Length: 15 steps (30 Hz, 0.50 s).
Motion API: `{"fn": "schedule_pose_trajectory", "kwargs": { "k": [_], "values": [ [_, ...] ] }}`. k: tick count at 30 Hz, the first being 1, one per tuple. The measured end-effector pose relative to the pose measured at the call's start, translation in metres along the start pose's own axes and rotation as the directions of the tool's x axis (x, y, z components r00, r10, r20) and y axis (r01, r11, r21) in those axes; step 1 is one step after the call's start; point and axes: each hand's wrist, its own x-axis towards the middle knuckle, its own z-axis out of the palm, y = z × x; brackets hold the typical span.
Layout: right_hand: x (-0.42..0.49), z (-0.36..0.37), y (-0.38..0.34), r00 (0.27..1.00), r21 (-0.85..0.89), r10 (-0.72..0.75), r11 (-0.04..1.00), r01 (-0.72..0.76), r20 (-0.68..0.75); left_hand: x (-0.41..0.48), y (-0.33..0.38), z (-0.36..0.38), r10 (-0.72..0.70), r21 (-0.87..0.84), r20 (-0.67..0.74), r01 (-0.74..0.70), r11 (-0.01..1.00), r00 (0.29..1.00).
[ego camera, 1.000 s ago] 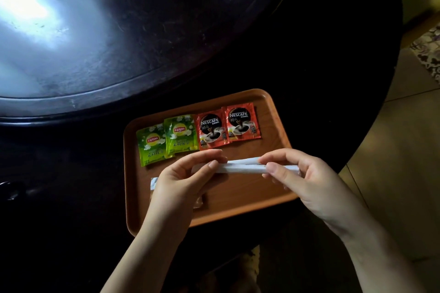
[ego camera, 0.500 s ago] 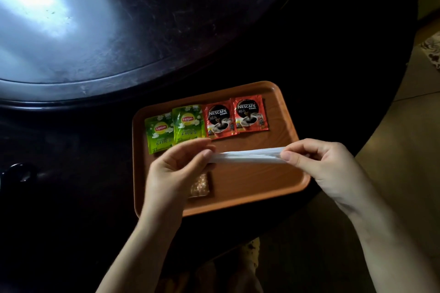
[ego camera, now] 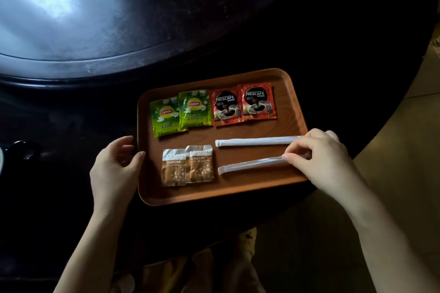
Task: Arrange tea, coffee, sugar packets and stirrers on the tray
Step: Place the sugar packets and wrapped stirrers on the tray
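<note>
A brown wooden tray (ego camera: pixel 292 114) lies on the dark table. Its back row holds two green Lipton tea packets (ego camera: pixel 181 113) and two red Nescafe coffee packets (ego camera: pixel 245 104). Two brown sugar packets (ego camera: pixel 187 165) sit front left. A paper-wrapped stirrer (ego camera: pixel 257 141) lies flat on the right. A second wrapped stirrer (ego camera: pixel 250 164) lies below it, its right end pinched by my right hand (ego camera: pixel 319 159). My left hand (ego camera: pixel 114 166) rests against the tray's left rim, thumb touching the edge, holding nothing.
A large round dark turntable (ego camera: pixel 119 19) with bright glare fills the table's middle behind the tray. A dark object (ego camera: pixel 23 150) sits at the far left. The table edge curves on the right, with tan floor (ego camera: pixel 392 150) beyond it.
Both hands held the wrapped stirrers together above the tray. Now the stirrers lie apart on the tray, my left hand has let go and moved to the tray's left rim.
</note>
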Motion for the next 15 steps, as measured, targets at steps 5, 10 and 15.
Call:
{"fn": "schedule_pose_trajectory", "kwargs": {
  "k": [5, 10, 15],
  "values": [
    [0.0011, 0.0006, 0.0018, 0.999, -0.041, -0.043, 0.998, 0.043, -0.009, 0.0005, 0.0051, 0.0037, -0.005, -0.01, 0.0, 0.005, 1.0, 1.0],
    [0.0008, 0.0044, 0.0039, 0.997, -0.093, -0.075, 0.993, 0.073, -0.026, 0.0001, 0.0029, 0.0044, -0.017, -0.017, -0.001, 0.017, 1.0, 1.0],
    [-0.0015, 0.0072, 0.0089, 0.981, -0.054, -0.179, 0.983, 0.175, -0.073, 0.0005, 0.0018, 0.0054, -0.03, -0.033, 0.007, 0.03, 0.999, 1.0]
  ]
}}
